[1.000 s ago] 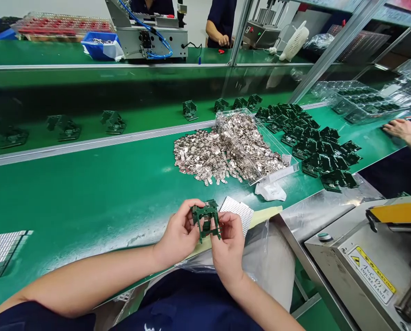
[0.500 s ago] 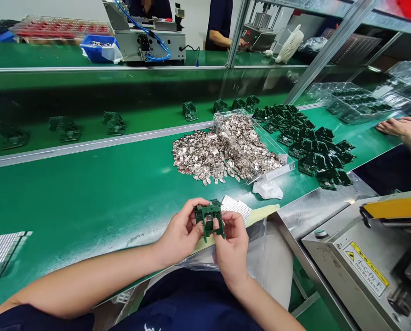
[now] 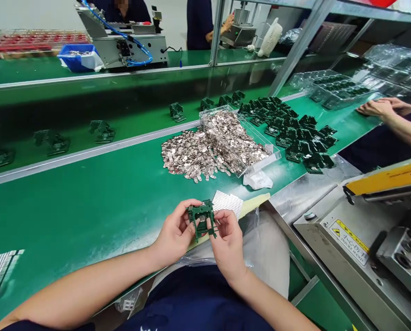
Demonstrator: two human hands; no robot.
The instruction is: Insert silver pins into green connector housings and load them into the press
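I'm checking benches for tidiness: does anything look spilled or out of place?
Small silvery metallic pieces lie loose on the flat green work surface, heaped beside the clear rectangular plastic box holding more. That looks like an overflow, though it could be deliberate.

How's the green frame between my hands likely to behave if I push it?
The green frame is probably stiff, its edges straight between your left hand and right hand. Its open shape suggests it's light for its size. Its thin sections could snap under hard pressure.

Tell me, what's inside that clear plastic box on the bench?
Many small silvery pieces are heaped in the clear plastic box. The top ones cover whatever lies deeper, so that can't be seen.
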